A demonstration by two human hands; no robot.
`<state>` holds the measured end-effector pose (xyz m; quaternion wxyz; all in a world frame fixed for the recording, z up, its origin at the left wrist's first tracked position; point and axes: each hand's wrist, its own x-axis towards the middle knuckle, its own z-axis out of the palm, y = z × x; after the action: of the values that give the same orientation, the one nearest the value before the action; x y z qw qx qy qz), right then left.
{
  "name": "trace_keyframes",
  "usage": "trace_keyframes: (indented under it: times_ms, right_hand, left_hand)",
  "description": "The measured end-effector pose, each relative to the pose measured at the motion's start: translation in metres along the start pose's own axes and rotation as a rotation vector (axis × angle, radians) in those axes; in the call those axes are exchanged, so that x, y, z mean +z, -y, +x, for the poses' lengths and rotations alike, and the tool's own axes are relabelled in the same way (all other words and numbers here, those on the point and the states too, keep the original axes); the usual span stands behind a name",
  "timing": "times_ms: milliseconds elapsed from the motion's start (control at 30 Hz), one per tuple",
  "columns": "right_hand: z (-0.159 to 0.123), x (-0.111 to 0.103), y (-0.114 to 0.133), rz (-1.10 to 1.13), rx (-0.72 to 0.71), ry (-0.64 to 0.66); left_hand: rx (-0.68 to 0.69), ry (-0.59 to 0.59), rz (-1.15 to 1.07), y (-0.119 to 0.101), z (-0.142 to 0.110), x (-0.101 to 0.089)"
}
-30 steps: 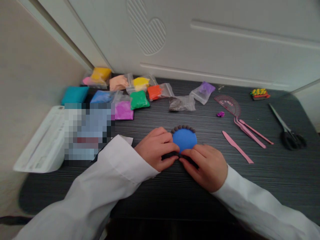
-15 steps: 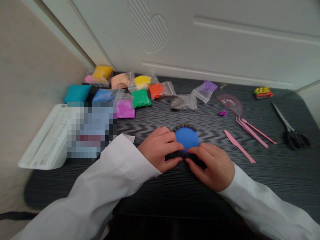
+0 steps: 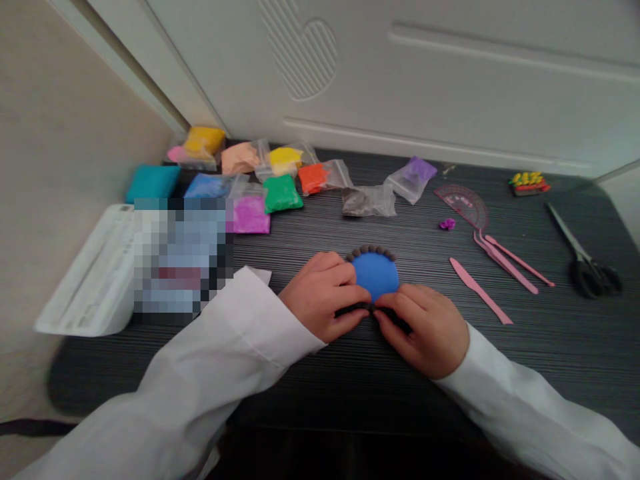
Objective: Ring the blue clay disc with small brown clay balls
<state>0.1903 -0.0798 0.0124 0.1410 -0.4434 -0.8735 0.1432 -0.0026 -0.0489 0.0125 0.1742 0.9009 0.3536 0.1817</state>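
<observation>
Since a second ago, the fingertips of the left hand [image 3: 323, 295] and right hand [image 3: 431, 330] are shifted slightly rightward along the near edge of the blue disc [image 3: 376, 275], which is flanked by both. Under excess pressure there, the disc could be dented, or the dark beads [image 3: 371, 250] lining its far edge jarred loose. Both hands are held backs-up, fingers curled narrow, tips almost meeting beside the disc; whether anything is gripped cannot be told.

Blue disc [image 3: 376, 275], dark brown balls [image 3: 371, 251], pink knife [image 3: 479, 290], black streaked table [image 3: 320, 390]
</observation>
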Motion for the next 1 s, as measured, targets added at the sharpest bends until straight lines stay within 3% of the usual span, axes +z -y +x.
trace_keyframes:
  times_ms: [433,567,667,767,867,1000]
  right_hand:
    - [-0.001,0.001,0.001,0.016,0.006,0.006]
    - [-0.001,-0.007,-0.001,0.164,0.058,-0.086]
    - [-0.001,-0.014,-0.007,0.281,0.161,-0.213]
    - [0.001,-0.015,-0.016,0.356,0.253,-0.32]
    - [0.003,-0.013,-0.022,0.411,0.304,-0.387]
    - [0.006,-0.01,-0.025,0.438,0.315,-0.435]
  left_hand:
    - [-0.027,-0.038,-0.093,-0.001,0.0,-0.001]
    - [-0.229,-0.184,-0.495,0.014,0.001,-0.013]
    - [-0.417,-0.41,-1.156,0.037,0.004,-0.025]
    - [-0.582,-0.542,-1.543,0.056,0.006,-0.035]
    - [-0.661,-0.544,-1.697,0.061,0.007,-0.037]
    - [-0.662,-0.559,-1.641,0.061,0.009,-0.03]
